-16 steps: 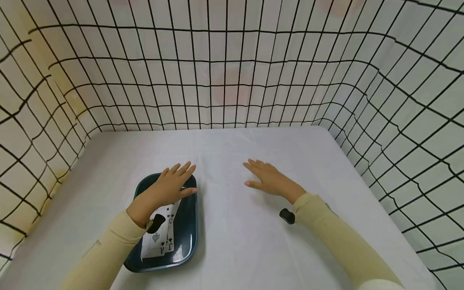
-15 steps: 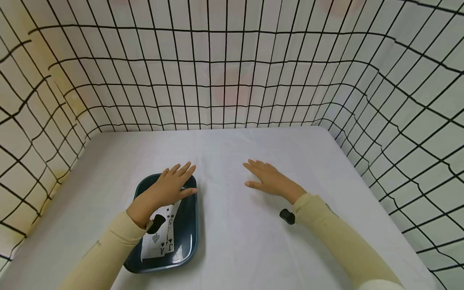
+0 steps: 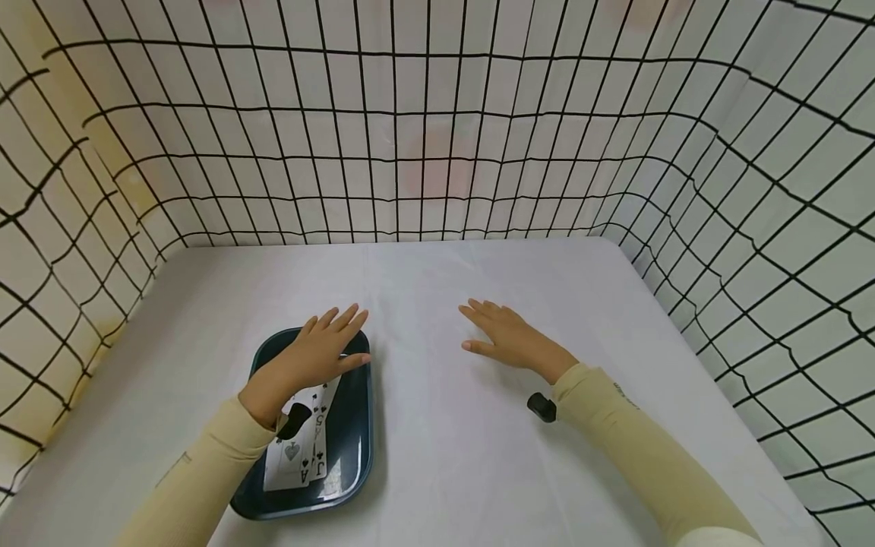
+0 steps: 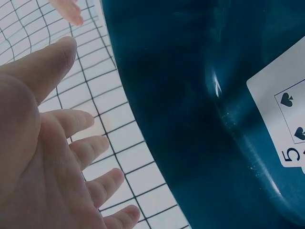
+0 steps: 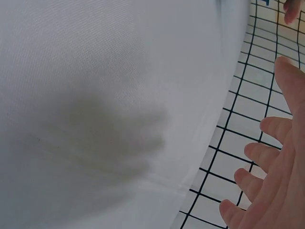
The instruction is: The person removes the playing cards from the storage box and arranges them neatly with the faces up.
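Left hand (image 3: 316,357) flat and empty above playing cards (image 3: 301,444) lying in the tray (image 3: 352,448); right hand (image 3: 509,338) flat, empty, over the worktop (image 3: 437,456).

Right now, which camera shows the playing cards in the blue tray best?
The head view: the playing cards lie face up in the blue tray, partly under the left hand. The left wrist view catches only one corner, a five of spades. The right wrist view shows none.

Staged recording booth: white-clothed table (image 3: 478,456) enclosed by black-gridded white fabric walls (image 3: 437,137) on three sides.
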